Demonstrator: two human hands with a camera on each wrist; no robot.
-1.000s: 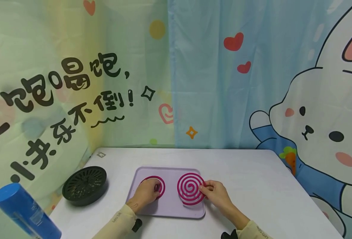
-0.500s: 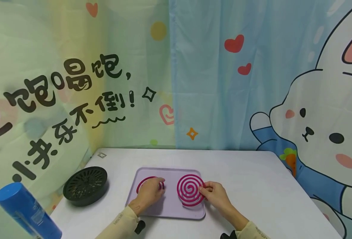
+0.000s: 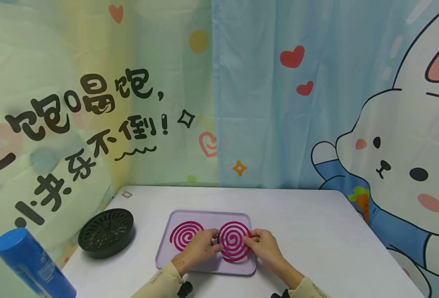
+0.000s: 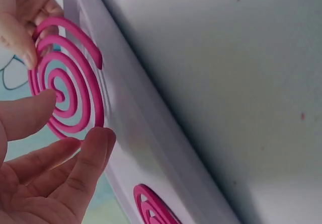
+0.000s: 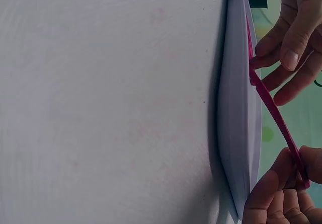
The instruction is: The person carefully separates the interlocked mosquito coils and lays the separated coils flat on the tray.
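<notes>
My right hand [image 3: 266,247] pinches the right edge of a pink mosquito coil [image 3: 233,238] between thumb and fingers. The coil is tilted up over the right part of a pale purple tray [image 3: 211,217]. At the coil's left edge is my left hand [image 3: 200,247], its fingertips right at the outer ring, thumb and fingers spread apart in the left wrist view. A second pink mosquito coil [image 3: 183,232] lies on the tray's left part, its lower right covered by the left hand. Seen edge-on in the right wrist view, the raised coil [image 5: 274,110] slants between both hands.
A round black slotted dish [image 3: 106,231] stands left of the tray on the white table [image 3: 316,231]. At the front left leans a blue can [image 3: 33,263]. A printed curtain [image 3: 256,103] hangs behind the table.
My left hand has left the coil on the tray's left part and moved right to the raised coil. The right hand keeps its pinch, the raised coil shifting slightly left and down.
</notes>
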